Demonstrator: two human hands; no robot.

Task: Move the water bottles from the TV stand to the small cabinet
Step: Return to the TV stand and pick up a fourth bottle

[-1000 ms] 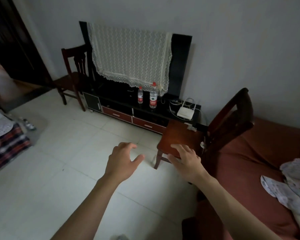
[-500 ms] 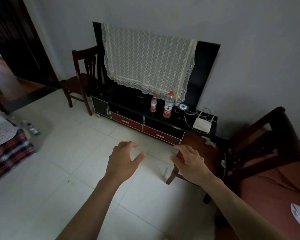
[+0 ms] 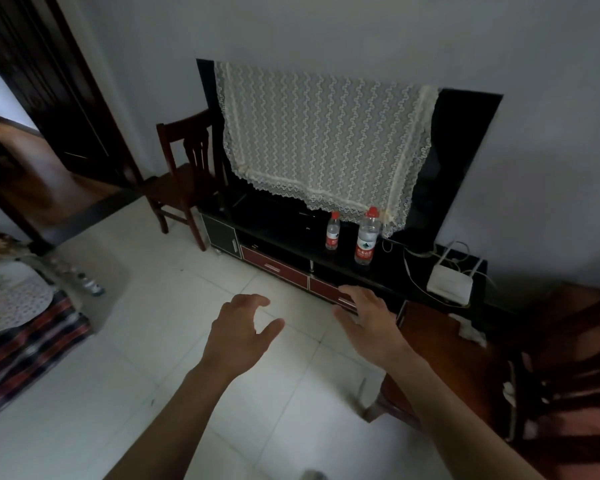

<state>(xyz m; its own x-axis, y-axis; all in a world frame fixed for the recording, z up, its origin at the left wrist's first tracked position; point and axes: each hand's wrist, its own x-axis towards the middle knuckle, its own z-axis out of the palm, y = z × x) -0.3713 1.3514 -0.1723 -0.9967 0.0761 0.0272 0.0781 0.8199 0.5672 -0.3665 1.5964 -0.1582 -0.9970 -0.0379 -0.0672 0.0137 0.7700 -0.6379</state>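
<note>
Two water bottles are seen standing upright on the black top of the TV stand [image 3: 291,233], in front of the lower edge of the lace cloth [image 3: 319,140] that is hung over the television [image 3: 458,161]. The smaller bottle [image 3: 332,231] is placed to the left and a little further back; the larger bottle [image 3: 366,237] is placed just beside it to the right. Both are closed with red caps and carry red labels. They are apart from each other and are not touched by anything. A white router [image 3: 449,280] with its cables is set further right on the same stand.

The left hand [image 3: 241,327] and the right hand [image 3: 369,317] are held out in the air above the tiled floor [image 3: 118,375], well apart from the bottles. The fingers of both hands are loosely spread and slightly bent, and nothing is held in them.

The step in hand is judged to be the approach to the stand; no bottle is yet lifted. For the next move, the hands must be brought forward and up to the top of the stand, and each bottle must be gripped around its body. The small cabinet cannot be identified with certainty in this view. A wooden chair [image 3: 184,174] is placed at the left end of the stand.
</note>
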